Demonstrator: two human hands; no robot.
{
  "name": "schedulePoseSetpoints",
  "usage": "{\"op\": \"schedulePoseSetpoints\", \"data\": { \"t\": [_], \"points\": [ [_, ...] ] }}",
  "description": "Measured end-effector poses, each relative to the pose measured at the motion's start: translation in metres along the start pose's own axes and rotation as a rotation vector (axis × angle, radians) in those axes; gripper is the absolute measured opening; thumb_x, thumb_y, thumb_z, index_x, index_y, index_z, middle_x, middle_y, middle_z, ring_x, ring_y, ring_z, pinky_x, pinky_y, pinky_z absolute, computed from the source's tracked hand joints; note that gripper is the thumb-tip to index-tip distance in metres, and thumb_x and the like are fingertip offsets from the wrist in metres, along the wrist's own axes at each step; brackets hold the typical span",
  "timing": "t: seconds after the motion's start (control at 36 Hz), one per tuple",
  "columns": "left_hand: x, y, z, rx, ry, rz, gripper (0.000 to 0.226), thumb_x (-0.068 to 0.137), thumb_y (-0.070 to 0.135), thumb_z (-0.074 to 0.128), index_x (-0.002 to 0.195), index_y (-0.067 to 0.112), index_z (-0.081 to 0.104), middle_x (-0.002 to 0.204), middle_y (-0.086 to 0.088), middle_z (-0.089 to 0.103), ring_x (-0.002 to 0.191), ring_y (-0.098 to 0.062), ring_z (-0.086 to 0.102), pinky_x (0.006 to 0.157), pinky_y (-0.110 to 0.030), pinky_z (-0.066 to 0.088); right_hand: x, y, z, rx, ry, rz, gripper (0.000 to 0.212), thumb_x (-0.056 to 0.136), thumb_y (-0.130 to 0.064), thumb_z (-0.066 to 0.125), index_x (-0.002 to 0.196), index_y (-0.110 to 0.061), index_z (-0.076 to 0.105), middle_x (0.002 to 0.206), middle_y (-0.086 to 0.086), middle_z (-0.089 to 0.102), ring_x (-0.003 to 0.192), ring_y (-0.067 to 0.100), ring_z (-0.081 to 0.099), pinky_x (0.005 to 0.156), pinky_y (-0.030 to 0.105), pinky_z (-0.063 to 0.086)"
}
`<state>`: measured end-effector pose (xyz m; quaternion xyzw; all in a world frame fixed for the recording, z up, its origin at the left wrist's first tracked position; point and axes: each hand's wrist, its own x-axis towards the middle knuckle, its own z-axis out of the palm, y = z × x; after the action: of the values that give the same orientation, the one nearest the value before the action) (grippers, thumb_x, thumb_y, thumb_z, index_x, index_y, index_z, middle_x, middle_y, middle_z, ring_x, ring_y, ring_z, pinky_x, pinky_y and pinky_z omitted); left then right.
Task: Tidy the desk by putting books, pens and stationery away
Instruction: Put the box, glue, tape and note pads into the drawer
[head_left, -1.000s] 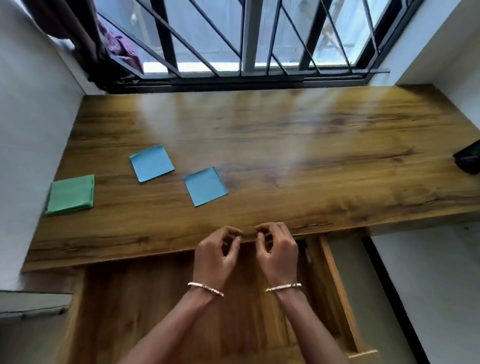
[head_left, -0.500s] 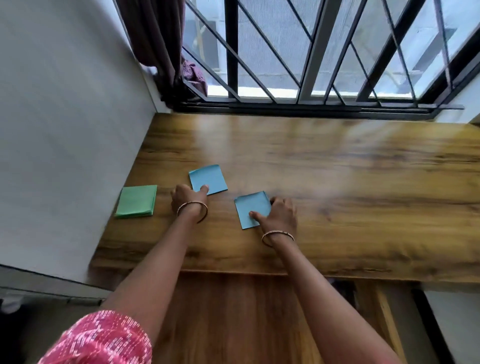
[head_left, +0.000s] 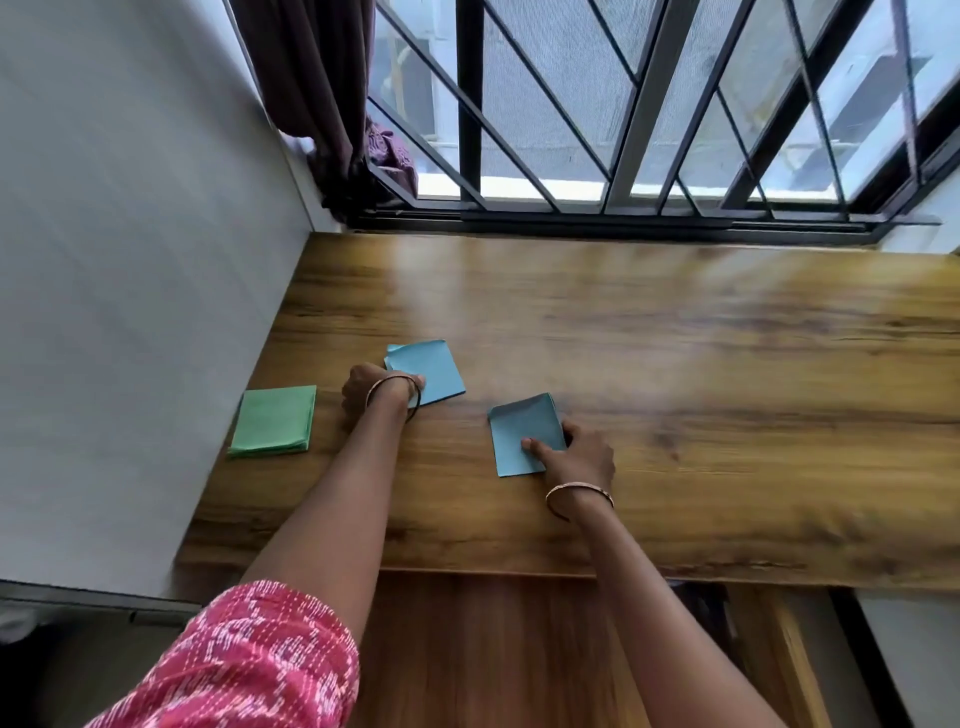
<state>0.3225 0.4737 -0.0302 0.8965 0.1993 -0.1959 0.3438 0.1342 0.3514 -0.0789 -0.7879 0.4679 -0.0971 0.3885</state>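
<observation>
Two blue sticky-note pads lie on the wooden desk (head_left: 675, 364). My left hand (head_left: 371, 392) grips the near-left corner of the far blue pad (head_left: 434, 371), whose far edge looks slightly lifted. My right hand (head_left: 574, 457) pinches the near blue pad (head_left: 522, 436), thumb on top and fingers at its right edge; the pad's far edge curls up off the desk. A green sticky-note pad (head_left: 275, 421) lies flat near the desk's left edge, untouched.
A white wall (head_left: 130, 312) borders the desk on the left. A barred window (head_left: 623, 130) with a dark curtain (head_left: 311, 93) runs along the back. An open wooden drawer (head_left: 519, 649) sits below the desk's front edge, between my arms.
Both hands rose from the drawer front to the blue pads and took hold of them. Both pads have begun to lift at their far edges. The view has swung left.
</observation>
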Motion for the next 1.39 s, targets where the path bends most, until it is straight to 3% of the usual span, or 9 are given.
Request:
{"op": "schedulePoseSetpoints", "data": {
  "t": [0.14,0.31,0.42,0.58,0.69,1.0,1.14,1.25,1.39],
  "points": [
    [0.004,-0.01,0.003,-0.16,-0.006,0.048,0.06,0.057,0.028,0.088,0.109,0.007,0.067,0.116,-0.013,0.068,0.103,-0.029,0.066,0.087,-0.036,0.054,-0.006,0.006,-0.01,0.25,-0.043,0.019,0.022,0.088,-0.03,0.066,0.1,-0.013,0.071,0.086,0.001,0.069,0.085,0.023,0.067,0.068,0.034,0.048],
    [-0.01,-0.036,0.011,-0.483,-0.162,0.173,0.028,0.068,0.015,0.082,0.075,0.016,0.055,0.097,-0.01,0.069,0.087,-0.025,0.067,0.084,-0.042,0.057,-0.027,0.003,-0.027,0.828,-0.23,0.17,0.01,0.097,-0.018,0.054,0.102,-0.014,0.062,0.098,0.009,0.067,0.084,0.02,0.063,0.061,0.03,0.049],
    [-0.047,-0.054,0.011,-0.69,-0.335,0.209,0.03,0.077,-0.004,0.074,0.084,0.01,0.049,0.099,-0.017,0.064,0.079,-0.025,0.064,0.076,-0.038,0.055,-0.032,-0.003,-0.031,0.966,-0.301,0.218,0.009,0.096,-0.019,0.055,0.099,-0.019,0.063,0.097,0.004,0.066,0.085,0.017,0.062,0.06,0.028,0.047],
    [-0.098,-0.079,0.016,-0.807,-0.554,0.153,0.044,0.077,-0.005,0.072,0.112,0.007,0.049,0.095,-0.01,0.068,0.078,-0.021,0.067,0.058,-0.033,0.059,-0.04,-0.014,-0.036,1.031,-0.267,0.203,0.011,0.094,-0.018,0.058,0.09,-0.011,0.066,0.084,0.003,0.068,0.077,0.017,0.063,0.07,0.034,0.052],
    [-0.115,-0.091,0.025,-0.826,-0.633,0.155,0.044,0.078,-0.003,0.071,0.115,0.008,0.05,0.094,-0.006,0.07,0.076,-0.018,0.067,0.053,-0.028,0.058,-0.044,-0.004,-0.037,0.977,-0.22,0.169,0.011,0.089,-0.015,0.065,0.098,-0.01,0.066,0.1,0.013,0.069,0.098,0.033,0.064,0.093,0.052,0.049],
    [-0.143,-0.099,0.046,-0.793,-0.642,0.27,0.014,0.095,0.011,0.055,0.087,0.014,0.067,0.076,0.001,0.071,0.061,-0.006,0.067,0.052,-0.019,0.053,-0.06,0.018,-0.043,0.836,-0.179,0.0,0.052,0.08,-0.014,0.072,0.123,-0.026,0.047,0.124,0.019,0.059,0.111,0.033,0.061,0.092,0.05,0.053],
    [-0.151,-0.101,0.05,-0.761,-0.515,0.289,0.016,0.091,0.026,0.063,0.084,0.015,0.073,0.099,-0.014,0.071,0.084,-0.021,0.067,0.078,-0.042,0.057,-0.065,0.023,-0.048,0.832,-0.187,-0.036,0.037,0.082,-0.01,0.071,0.113,-0.025,0.057,0.121,0.017,0.061,0.111,0.034,0.061,0.092,0.051,0.053],
    [-0.161,-0.102,0.052,-0.83,-0.565,0.217,0.028,0.093,0.019,0.06,0.113,0.0,0.067,0.109,-0.017,0.067,0.093,-0.024,0.062,0.083,-0.041,0.053,-0.07,0.03,-0.053,0.872,-0.171,-0.031,0.041,0.082,-0.003,0.07,0.115,-0.023,0.057,0.119,0.015,0.062,0.111,0.033,0.061,0.091,0.051,0.054],
    [-0.179,-0.108,0.052,-0.82,-0.663,0.237,0.046,0.094,0.018,0.057,0.139,0.012,0.048,0.129,-0.013,0.062,0.114,-0.029,0.061,0.094,-0.046,0.051,-0.083,0.042,-0.067,0.985,-0.144,0.042,0.057,0.078,0.006,0.071,0.128,-0.014,0.052,0.116,0.013,0.063,0.105,0.025,0.064,0.081,0.034,0.058]
  ]
}}
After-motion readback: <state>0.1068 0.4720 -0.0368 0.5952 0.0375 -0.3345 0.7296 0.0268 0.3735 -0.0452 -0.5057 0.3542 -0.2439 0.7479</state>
